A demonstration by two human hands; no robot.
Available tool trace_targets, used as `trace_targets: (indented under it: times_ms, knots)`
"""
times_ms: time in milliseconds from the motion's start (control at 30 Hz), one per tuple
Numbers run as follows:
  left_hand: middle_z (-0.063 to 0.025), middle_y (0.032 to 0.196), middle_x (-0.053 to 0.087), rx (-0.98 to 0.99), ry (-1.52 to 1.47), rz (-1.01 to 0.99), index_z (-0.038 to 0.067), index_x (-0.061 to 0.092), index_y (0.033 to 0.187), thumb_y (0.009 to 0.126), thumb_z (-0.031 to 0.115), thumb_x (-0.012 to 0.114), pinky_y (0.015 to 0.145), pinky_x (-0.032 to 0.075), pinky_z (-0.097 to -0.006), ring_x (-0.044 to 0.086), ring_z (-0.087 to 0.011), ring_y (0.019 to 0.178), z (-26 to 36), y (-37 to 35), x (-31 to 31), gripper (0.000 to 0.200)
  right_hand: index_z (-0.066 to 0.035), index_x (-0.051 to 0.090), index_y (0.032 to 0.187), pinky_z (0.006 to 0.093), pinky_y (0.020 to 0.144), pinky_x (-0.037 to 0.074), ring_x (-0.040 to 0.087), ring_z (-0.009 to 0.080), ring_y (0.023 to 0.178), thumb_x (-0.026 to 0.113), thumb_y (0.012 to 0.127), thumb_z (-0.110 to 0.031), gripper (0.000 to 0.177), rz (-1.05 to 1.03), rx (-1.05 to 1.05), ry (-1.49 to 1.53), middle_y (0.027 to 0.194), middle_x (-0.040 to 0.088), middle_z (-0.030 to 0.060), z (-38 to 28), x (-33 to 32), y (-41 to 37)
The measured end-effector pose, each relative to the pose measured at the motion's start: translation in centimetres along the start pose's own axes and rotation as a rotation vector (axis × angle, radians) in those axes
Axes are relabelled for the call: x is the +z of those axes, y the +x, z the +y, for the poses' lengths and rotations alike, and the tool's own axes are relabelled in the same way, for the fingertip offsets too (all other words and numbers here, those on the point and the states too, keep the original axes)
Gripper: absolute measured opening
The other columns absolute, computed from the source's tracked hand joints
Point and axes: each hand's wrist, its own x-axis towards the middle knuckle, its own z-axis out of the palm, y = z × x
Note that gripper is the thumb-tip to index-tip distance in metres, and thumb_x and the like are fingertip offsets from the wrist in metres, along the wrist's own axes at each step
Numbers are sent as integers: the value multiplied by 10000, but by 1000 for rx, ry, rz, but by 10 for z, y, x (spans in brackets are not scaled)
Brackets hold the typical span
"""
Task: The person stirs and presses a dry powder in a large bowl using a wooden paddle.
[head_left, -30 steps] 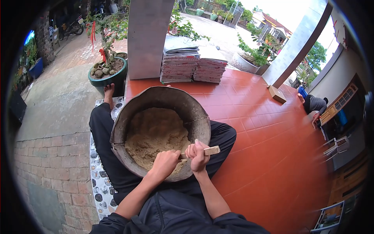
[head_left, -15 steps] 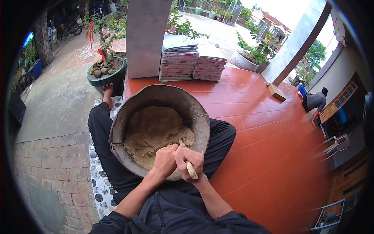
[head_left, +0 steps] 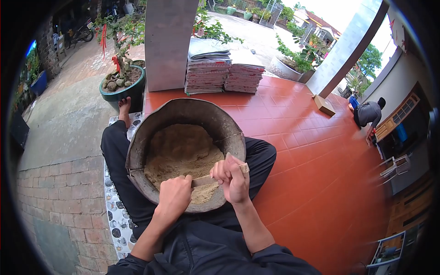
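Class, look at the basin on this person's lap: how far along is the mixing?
Done: the tan mix lies in the basin and looks loose and crumbly near the hands. In hand: left hand and right hand both grip a wooden stick pressed into the near part. Left: the far heap looks packed, probably not yet worked.

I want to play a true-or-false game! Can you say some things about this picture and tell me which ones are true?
1. The bowl rests on the person's legs. True.
2. The left hand and right hand both grip one wooden stick. True.
3. The bowl is empty. False: it holds a tan crumbly mix.
4. The paper stacks lie on grass. False: they lie on the red tiled floor.
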Motion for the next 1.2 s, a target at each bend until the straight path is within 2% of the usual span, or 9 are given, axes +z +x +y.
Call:
trace_targets:
  times_ms: [167, 433, 467, 533, 700, 767, 933, 1100, 1200]
  knots:
    - [-166, 687, 659, 29, 112, -121, 9, 586, 846, 790, 45, 562, 573, 541, -406, 683, -316, 657, -14, 15, 47, 71, -104, 312, 556, 303, 499, 343, 263, 109, 419, 373, 1003, -198, 461, 253, -2, 91, 452, 249, -13, 44, -41, 6]
    - [-180, 672, 631, 114, -80, -99, 1, 565, 843, 814, 88, 545, 561, 506, -453, 646, -368, 651, 7, 30, 58, 94, -43, 375, 571, 309, 473, 326, 323, 146, 403, 417, 972, -130, 413, 107, -97, -128, 470, 352, 45, 13, -23, -10]
    - [-180, 672, 631, 118, -81, -101, 1, 565, 843, 814, 88, 545, 561, 506, -453, 646, -368, 651, 8, 34, 61, 94, -16, 409, 595, 330, 473, 336, 377, 185, 411, 436, 959, -113, 378, 43, -190, -442, 492, 385, 73, 7, -15, -11]
    - [-174, 713, 652, 193, -93, -65, -8, 547, 907, 834, 65, 538, 584, 537, -423, 671, -341, 684, 9, 40, 70, 104, 37, 479, 659, 378, 486, 367, 507, 285, 478, 487, 922, -78, 287, -96, -338, -826, 559, 451, 132, 2, -8, -14]
    - [-201, 954, 636, 148, -173, -156, -14, 570, 1004, 829, 72, 563, 695, 539, -417, 650, -331, 864, 9, 37, 55, 195, 32, 468, 623, 338, 471, 351, 451, 237, 454, 496, 898, -84, 300, -143, -502, -843, 538, 436, 114, 13, -2, -23]
    - [-207, 1120, 564, 180, -429, 94, 24, 582, 1130, 811, 77, 608, 823, 508, -426, 577, -347, 1031, 9, 38, 51, 324, 34, 456, 611, 334, 478, 364, 450, 235, 461, 489, 885, -73, 296, -150, -550, -815, 539, 432, 113, 6, 5, -22]
    - [-205, 1246, 505, 138, -392, 318, 74, 590, 1185, 781, 123, 683, 954, 441, -441, 486, -386, 1146, -2, 76, 33, 418, 20, 422, 585, 318, 510, 414, 461, 218, 486, 478, 853, -68, 288, -128, -653, -647, 542, 438, 98, 12, 10, 6]
    - [-116, 978, 645, 403, -565, 263, 34, 646, 846, 786, 214, 687, 900, 439, -424, 558, -312, 1046, -20, 133, 35, 194, 21, 408, 599, 299, 529, 387, 478, 192, 515, 494, 879, -114, 322, -164, -714, -767, 548, 437, 88, 35, 5, 48]
    - [-152, 704, 626, 335, -678, 192, 14, 594, 751, 748, 186, 696, 602, 472, -376, 614, -336, 661, -34, 155, 64, 200, -4, 375, 575, 284, 506, 335, 405, 116, 505, 465, 918, -127, 375, -26, -493, -635, 537, 412, 34, 46, -16, 71]
